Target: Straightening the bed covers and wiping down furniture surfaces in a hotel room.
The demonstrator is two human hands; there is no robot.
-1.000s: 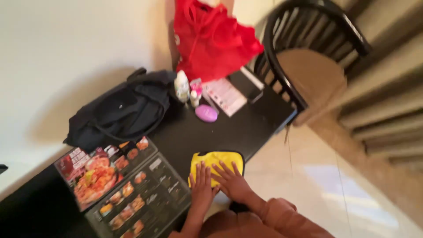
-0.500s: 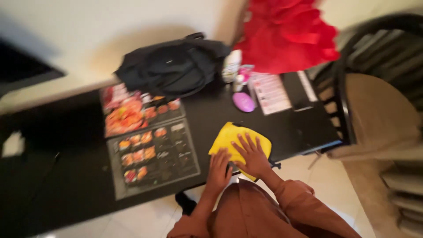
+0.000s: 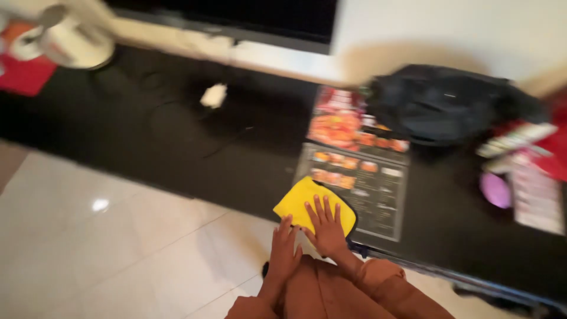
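A yellow cloth [image 3: 307, 201] lies on the near edge of a long black table [image 3: 177, 142], overlapping the corner of a dark menu sheet with food pictures [image 3: 360, 171]. My right hand [image 3: 326, 229] presses flat on the cloth with its fingers spread. My left hand [image 3: 285, 249] is just left of it at the table's edge, fingers apart, with its fingertips at the cloth's near edge. Brown sleeves cover both my arms.
A black bag [image 3: 443, 103] sits behind the menu. A purple oval thing [image 3: 495, 190], a leaflet [image 3: 538, 198] and red material [image 3: 558, 159] are at the right. A crumpled white scrap [image 3: 214, 94] and a white round-based fan [image 3: 77, 38] are at the left. The tiled floor [image 3: 106, 236] is pale.
The view has swung left along the table. The cloth and both my hands have slid from right of the menu to its near left corner.
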